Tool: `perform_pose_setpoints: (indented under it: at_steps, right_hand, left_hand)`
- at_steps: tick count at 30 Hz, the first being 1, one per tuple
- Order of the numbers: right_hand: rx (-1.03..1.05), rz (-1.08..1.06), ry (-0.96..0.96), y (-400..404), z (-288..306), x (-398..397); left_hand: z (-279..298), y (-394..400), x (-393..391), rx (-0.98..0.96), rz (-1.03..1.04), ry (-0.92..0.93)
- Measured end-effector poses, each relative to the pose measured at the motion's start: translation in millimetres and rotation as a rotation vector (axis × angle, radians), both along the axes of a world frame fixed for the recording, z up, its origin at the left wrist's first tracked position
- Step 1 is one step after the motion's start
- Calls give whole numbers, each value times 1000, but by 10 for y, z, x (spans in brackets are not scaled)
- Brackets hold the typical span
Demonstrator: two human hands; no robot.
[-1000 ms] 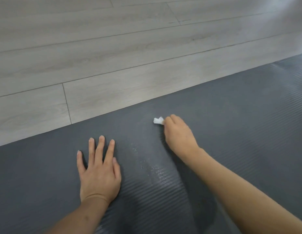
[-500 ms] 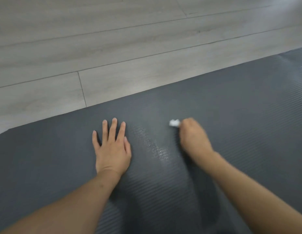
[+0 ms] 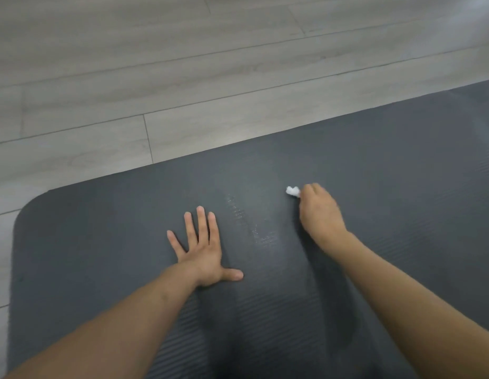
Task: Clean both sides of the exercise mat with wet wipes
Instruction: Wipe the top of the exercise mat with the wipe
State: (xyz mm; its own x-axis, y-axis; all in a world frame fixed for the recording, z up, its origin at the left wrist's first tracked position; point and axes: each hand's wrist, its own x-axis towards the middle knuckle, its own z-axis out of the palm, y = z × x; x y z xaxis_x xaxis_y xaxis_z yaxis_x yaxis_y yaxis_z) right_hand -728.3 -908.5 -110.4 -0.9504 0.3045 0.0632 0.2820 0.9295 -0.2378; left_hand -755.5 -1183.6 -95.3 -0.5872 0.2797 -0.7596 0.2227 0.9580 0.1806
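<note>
Mat time: the big dark grey ribbed foam exercise mat (image 3: 388,173) lies flat on the pale grey wooden plank floor (image 3: 155,64). One rounded corner of the mat shows at the left side, and its far edge runs up to the right.

My left hand (image 3: 203,250) lies flat on the mat, palm down. Its fingers are straight and spread a little, and the thumb sticks out to the right. It holds nothing; it only presses on the mat.

My right hand (image 3: 320,212) is farther up the mat and a bit to the right, well apart from the left one. Its fingers are curled in tight around a small scrunched-up white wet wipe (image 3: 292,191). Only a little bit of the wipe pokes out past my fingertips, on the left side of the hand. The wipe looks like it is down on the mat, but I cannot tell for sure if it is touching.

Between my two hands there is a shiny wet streak (image 3: 251,222) on the mat. It runs from near the wipe down toward me. Both of my bare arms reach in from the bottom.
</note>
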Motion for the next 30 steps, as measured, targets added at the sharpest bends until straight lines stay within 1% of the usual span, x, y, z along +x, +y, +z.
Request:
perform_pose_setpoints:
  at_steps: [2,3,4,5,6,7,9,10,11,12,13,15,17,18,20,21,22,24,25,26,27,28,29,30]
  right_hand:
    - [-6,-290,-24,557,16,-29]
    - [-25,-403,-1,649,9,-17]
    - [-40,-471,31,562,16,-31]
    - [-65,-475,60,346,19,-36]
    - [-96,-416,75,35,4,-28]
    - [-128,-301,80,-313,-31,-1]
    - [-177,12,27,-895,-48,150]
    - [-172,150,31,-945,-64,202]
    - [-145,240,51,-811,-86,210]
    - [-98,243,69,-552,-95,199]
    - [-61,176,77,-242,-83,180]
    - [-20,-81,25,441,-37,202]
    - [-40,-276,-10,927,0,278]
    - [-48,-339,8,982,0,282]
    - [-80,-407,48,726,-9,222]
    - [-112,-380,57,428,-28,206]
    - [-160,-300,57,52,-46,206]
    - [-221,-22,15,-691,-48,322]
    - [-199,148,-10,-895,-41,400]
    - [-185,285,-48,-884,-28,422]
    - [-138,332,-70,-669,-28,396]
    - [-87,297,-77,-359,-21,368]
    - [-60,205,-85,2,-9,353]
    - [-36,66,-78,388,11,344]
  left_hand:
    - [19,18,-30,-22,3,-35]
    - [24,14,-35,-28,0,-40]
    - [26,10,-44,-30,-6,-45]
    - [28,17,-39,-35,-7,-57]
    - [28,14,-36,-41,-4,-66]
    - [19,9,-35,-47,-5,-65]
    - [26,11,-25,-73,-5,-64]
    - [27,17,-36,-77,-9,-59]
    - [25,19,-36,-76,-14,-55]
    - [22,21,-31,-74,-22,-52]
    - [21,22,-36,-71,-26,-46]
    - [10,17,-19,-70,-26,-42]
    - [-31,20,-9,-74,-42,-20]
    - [-33,27,-9,-82,-45,-19]
    - [-18,35,-16,-91,-45,-21]
    - [-18,35,-18,-92,-47,-19]
    - [-18,32,-18,-96,-40,-21]
    - [-26,40,-10,-100,-16,-13]
    - [-42,30,11,-95,-7,10]
    - [-69,20,37,-84,-4,43]
    - [-98,14,66,-71,-6,78]
    - [-111,5,89,-59,-10,107]
    - [-108,-4,104,-49,-14,123]
    - [-119,-16,121,-41,-16,134]
